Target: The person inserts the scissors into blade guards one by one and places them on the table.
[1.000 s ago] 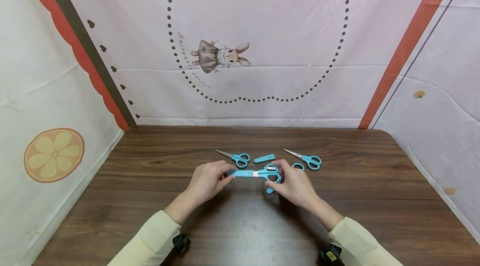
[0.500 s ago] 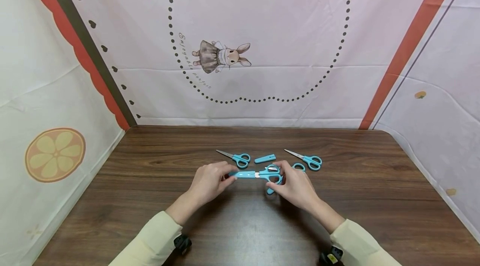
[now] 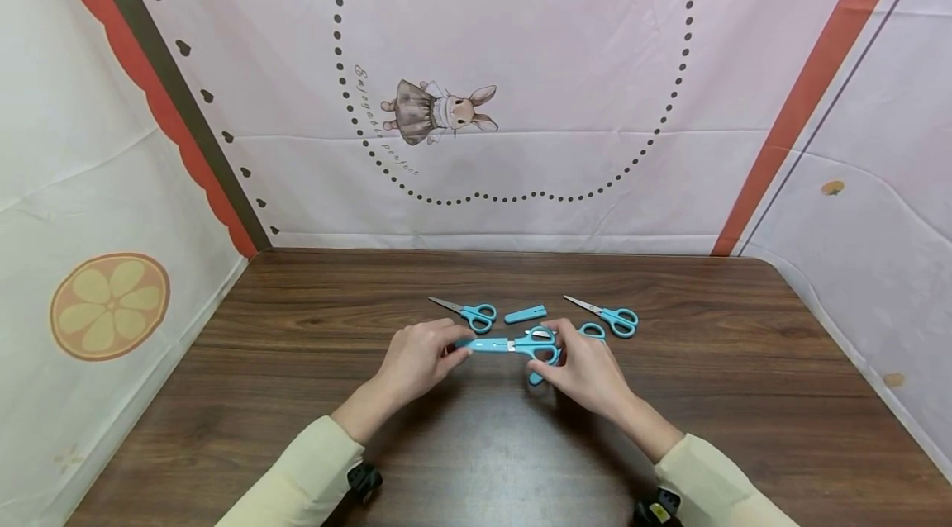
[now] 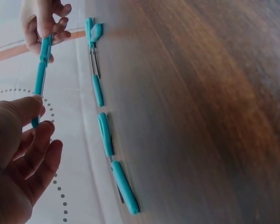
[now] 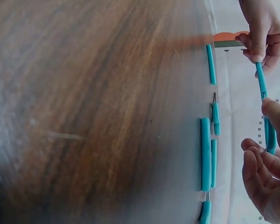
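Observation:
A pair of light-blue scissors (image 3: 539, 345) is held level above the table, its blades inside a matching blue blade cover (image 3: 487, 344). A short strip of metal shows between cover and handles. My left hand (image 3: 416, 358) pinches the cover's far end between thumb and fingers. On the other side, my right hand (image 3: 587, 366) grips the handle loops. From the left wrist view, the cover (image 4: 39, 81) runs from the left fingertips up to the right hand (image 4: 41, 21). The right wrist view shows thumb and finger on the handles (image 5: 269, 133).
Two uncovered scissors lie behind the hands, one at left (image 3: 478, 317) and one at right (image 3: 619, 320). Between them is a loose cover (image 3: 525, 314). Another pair of scissors (image 3: 592, 330) and a cover (image 3: 535, 379) are partly hidden by my right hand.
The cover has slid slightly toward the handles with my left hand, so less metal shows between them. My right hand and the things on the table look unmoved.

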Available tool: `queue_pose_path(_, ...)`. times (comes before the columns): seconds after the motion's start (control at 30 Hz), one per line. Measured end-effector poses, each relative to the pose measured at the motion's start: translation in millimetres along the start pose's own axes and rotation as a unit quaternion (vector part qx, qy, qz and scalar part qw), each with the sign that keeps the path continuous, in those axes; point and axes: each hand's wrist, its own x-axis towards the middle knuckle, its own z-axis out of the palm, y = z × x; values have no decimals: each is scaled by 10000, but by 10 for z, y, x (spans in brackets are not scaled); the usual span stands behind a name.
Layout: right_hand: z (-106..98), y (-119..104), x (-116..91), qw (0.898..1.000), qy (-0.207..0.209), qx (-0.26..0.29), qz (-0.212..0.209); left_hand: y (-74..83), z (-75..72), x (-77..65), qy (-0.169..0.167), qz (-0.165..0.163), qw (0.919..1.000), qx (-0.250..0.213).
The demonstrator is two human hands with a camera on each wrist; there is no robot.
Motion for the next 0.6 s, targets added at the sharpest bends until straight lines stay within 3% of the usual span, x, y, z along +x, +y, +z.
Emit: queue_pose_path(0.6, -8, -57, 32, 9998, 62, -141, -93, 18, 24, 29, 26, 27, 10000, -11)
